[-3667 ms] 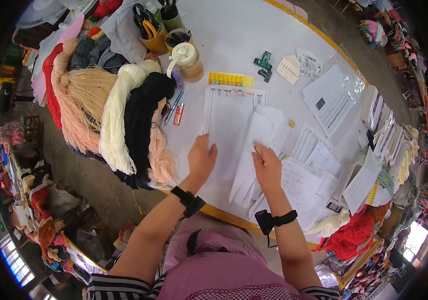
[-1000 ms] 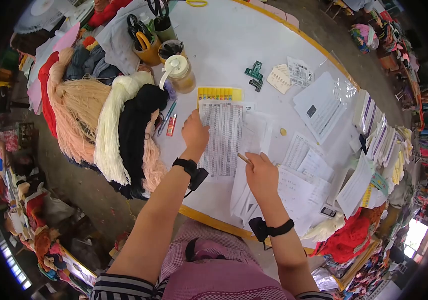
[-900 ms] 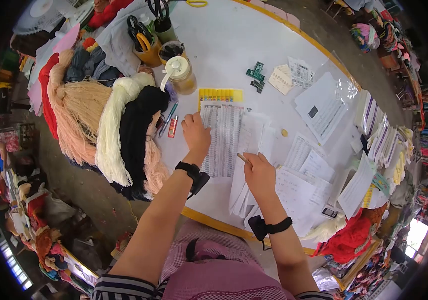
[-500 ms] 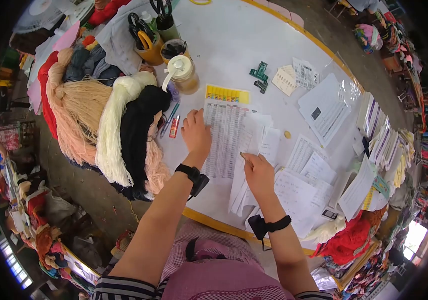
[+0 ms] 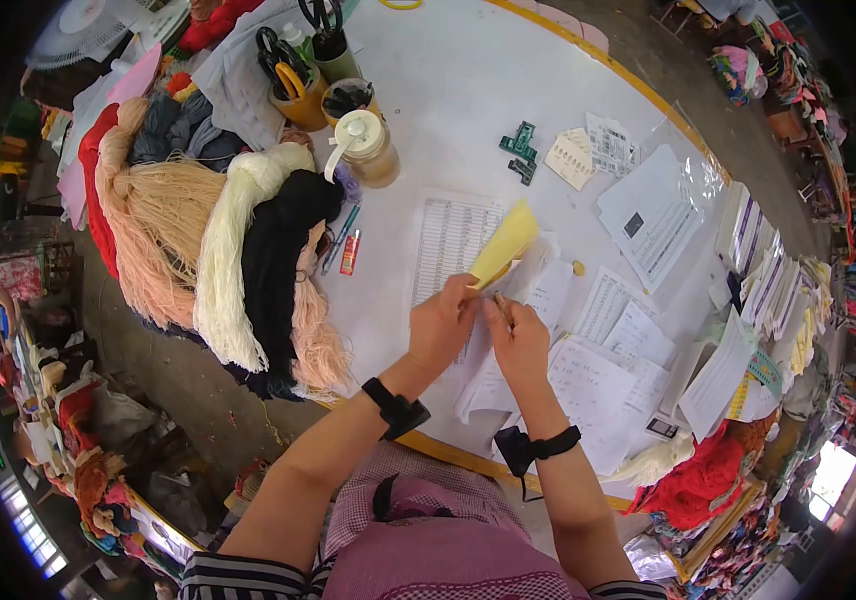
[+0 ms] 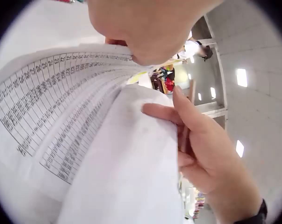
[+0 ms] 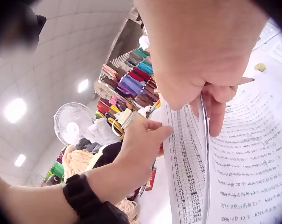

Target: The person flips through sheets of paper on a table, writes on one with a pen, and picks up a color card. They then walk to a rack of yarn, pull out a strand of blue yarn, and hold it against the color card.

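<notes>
My left hand pinches a printed sheet with a yellow strip at its top, lifted and curled over to the right. In the right wrist view the left hand holds the edge of this number-covered sheet. Close beside it, my right hand has its fingers curled round a pencil, whose tip sticks out in the right wrist view. Papers pass between the right hand's fingers. In the left wrist view, white paper reaches the right hand. Another printed table lies flat underneath.
Yarn hanks lie left, near a lidded jar, pen and red lighter-like item. Green pieces are farther back. Loose sheets, paper stacks and red yarn are right.
My left hand has moved right from the sheet's left side and gripped it; the yellow-topped sheet has been raised and curled over, uncovering another printed page. The right hand has barely moved.
</notes>
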Action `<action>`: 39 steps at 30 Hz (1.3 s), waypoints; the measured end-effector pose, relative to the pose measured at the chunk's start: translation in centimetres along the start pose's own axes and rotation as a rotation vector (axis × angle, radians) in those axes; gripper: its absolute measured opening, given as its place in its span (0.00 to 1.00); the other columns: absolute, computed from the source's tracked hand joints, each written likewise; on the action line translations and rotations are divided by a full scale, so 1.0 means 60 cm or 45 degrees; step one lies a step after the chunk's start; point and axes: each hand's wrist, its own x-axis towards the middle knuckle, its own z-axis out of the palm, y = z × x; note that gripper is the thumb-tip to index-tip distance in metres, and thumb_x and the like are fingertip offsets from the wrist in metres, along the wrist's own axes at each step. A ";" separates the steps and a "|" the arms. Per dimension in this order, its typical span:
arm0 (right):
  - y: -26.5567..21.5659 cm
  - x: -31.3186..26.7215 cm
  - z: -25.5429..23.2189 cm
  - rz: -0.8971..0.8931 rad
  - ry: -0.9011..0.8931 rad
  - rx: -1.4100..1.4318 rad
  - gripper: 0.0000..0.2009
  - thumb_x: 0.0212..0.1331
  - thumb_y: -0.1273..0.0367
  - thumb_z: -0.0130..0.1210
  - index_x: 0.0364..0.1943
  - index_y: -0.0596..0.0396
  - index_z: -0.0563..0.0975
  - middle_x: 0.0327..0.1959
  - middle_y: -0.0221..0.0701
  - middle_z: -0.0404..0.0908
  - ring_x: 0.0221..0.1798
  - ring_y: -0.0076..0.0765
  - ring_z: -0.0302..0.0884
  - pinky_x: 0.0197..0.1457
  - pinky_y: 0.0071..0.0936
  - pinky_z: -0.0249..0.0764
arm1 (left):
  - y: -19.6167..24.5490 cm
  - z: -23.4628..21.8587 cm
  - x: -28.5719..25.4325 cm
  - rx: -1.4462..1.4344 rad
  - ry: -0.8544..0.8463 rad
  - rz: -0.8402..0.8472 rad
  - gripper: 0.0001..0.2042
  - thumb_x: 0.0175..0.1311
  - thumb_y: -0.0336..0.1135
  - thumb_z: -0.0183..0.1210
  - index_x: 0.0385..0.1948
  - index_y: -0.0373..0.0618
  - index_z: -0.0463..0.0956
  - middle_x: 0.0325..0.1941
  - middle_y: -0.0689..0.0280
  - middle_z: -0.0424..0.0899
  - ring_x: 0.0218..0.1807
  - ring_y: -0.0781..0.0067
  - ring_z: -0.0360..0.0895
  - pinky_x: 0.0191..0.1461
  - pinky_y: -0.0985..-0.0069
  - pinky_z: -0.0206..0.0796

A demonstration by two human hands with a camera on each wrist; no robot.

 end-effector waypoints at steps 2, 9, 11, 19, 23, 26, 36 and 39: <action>0.000 0.000 -0.001 -0.031 0.064 0.002 0.17 0.60 0.57 0.60 0.40 0.58 0.81 0.29 0.42 0.78 0.29 0.47 0.78 0.32 0.37 0.72 | 0.001 0.007 -0.016 -0.048 -0.076 -0.024 0.11 0.58 0.25 0.61 0.43 0.44 0.75 0.32 0.60 0.84 0.30 0.62 0.83 0.32 0.71 0.73; 0.012 -0.011 -0.019 0.149 0.049 0.032 0.16 0.60 0.60 0.59 0.38 0.61 0.78 0.31 0.42 0.78 0.29 0.46 0.77 0.33 0.35 0.72 | -0.004 -0.013 -0.018 -0.461 -0.516 -0.050 0.24 0.56 0.25 0.62 0.58 0.43 0.70 0.56 0.59 0.77 0.58 0.66 0.74 0.63 0.71 0.63; 0.012 -0.019 -0.017 0.185 0.038 0.048 0.16 0.61 0.60 0.59 0.41 0.61 0.78 0.34 0.43 0.79 0.30 0.45 0.78 0.34 0.34 0.73 | -0.004 -0.013 -0.025 -0.255 -0.462 0.137 0.27 0.56 0.26 0.63 0.61 0.43 0.67 0.63 0.59 0.72 0.64 0.64 0.69 0.67 0.69 0.59; 0.007 -0.031 -0.028 0.079 -0.210 0.799 0.35 0.62 0.68 0.58 0.72 0.48 0.55 0.56 0.47 0.77 0.42 0.35 0.82 0.39 0.24 0.78 | -0.025 -0.002 -0.055 -0.293 -0.480 -0.599 0.25 0.59 0.31 0.61 0.59 0.39 0.68 0.48 0.49 0.81 0.47 0.55 0.81 0.49 0.66 0.73; 0.082 -0.035 -0.080 0.123 0.324 0.603 0.40 0.51 0.77 0.64 0.70 0.55 0.56 0.51 0.39 0.76 0.48 0.23 0.74 0.38 0.19 0.73 | -0.018 -0.028 -0.071 -0.471 -0.417 -0.372 0.19 0.61 0.27 0.58 0.54 0.37 0.72 0.42 0.49 0.83 0.40 0.52 0.83 0.43 0.68 0.73; 0.149 -0.045 -0.144 0.327 0.354 0.694 0.41 0.50 0.77 0.63 0.70 0.57 0.55 0.58 0.37 0.70 0.45 0.19 0.70 0.42 0.19 0.71 | 0.024 -0.082 -0.079 -0.356 -0.585 -0.231 0.20 0.57 0.26 0.61 0.53 0.38 0.73 0.43 0.51 0.84 0.44 0.56 0.83 0.46 0.71 0.73; 0.150 -0.081 -0.212 0.177 -0.112 1.035 0.11 0.59 0.71 0.56 0.45 0.58 0.78 0.52 0.33 0.79 0.49 0.28 0.75 0.55 0.25 0.72 | 0.107 -0.153 -0.083 -0.676 -0.747 0.377 0.19 0.52 0.33 0.65 0.48 0.42 0.79 0.51 0.57 0.83 0.53 0.57 0.80 0.57 0.67 0.70; 0.179 -0.094 -0.205 0.399 -0.278 1.125 0.12 0.60 0.69 0.56 0.46 0.57 0.78 0.49 0.32 0.80 0.46 0.26 0.75 0.53 0.24 0.72 | 0.083 -0.151 -0.088 -0.531 -0.733 0.373 0.18 0.51 0.33 0.66 0.46 0.43 0.80 0.50 0.61 0.84 0.52 0.59 0.79 0.58 0.68 0.69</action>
